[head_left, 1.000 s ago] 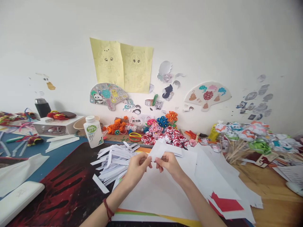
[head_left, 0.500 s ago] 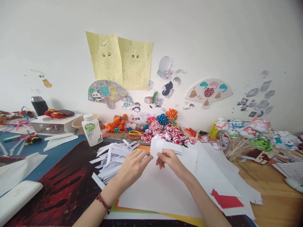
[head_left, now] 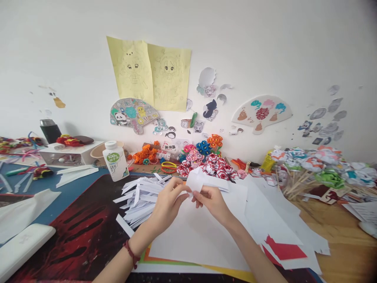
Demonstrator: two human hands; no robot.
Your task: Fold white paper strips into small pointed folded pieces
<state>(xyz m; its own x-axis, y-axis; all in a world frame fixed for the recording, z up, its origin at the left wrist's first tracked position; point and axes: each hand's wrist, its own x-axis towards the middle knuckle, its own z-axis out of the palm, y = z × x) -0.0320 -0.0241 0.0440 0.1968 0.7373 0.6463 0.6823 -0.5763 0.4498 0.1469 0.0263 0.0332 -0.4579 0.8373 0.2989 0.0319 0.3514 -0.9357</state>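
Together, we pinch a small sheet (head_left: 195, 179) in our left fingers (head_left: 180, 189) and right fingers (head_left: 200, 196), paper strips (head_left: 140, 195) left of them.

Two yellow sheets (head_left: 169, 76) with pencil drawings hang on the wall (head_left: 250, 43) above a panda-patterned fan (head_left: 134, 114); a white fan (head_left: 262, 112) with red characters hangs to their right. Below, a white bottle (head_left: 116, 162) with a green label stands near a white box (head_left: 88, 154), a dark thermos (head_left: 50, 133) behind the box. Red-and-white flowers (head_left: 216, 167) cluster beneath blue flowers (head_left: 203, 147) by the wall.
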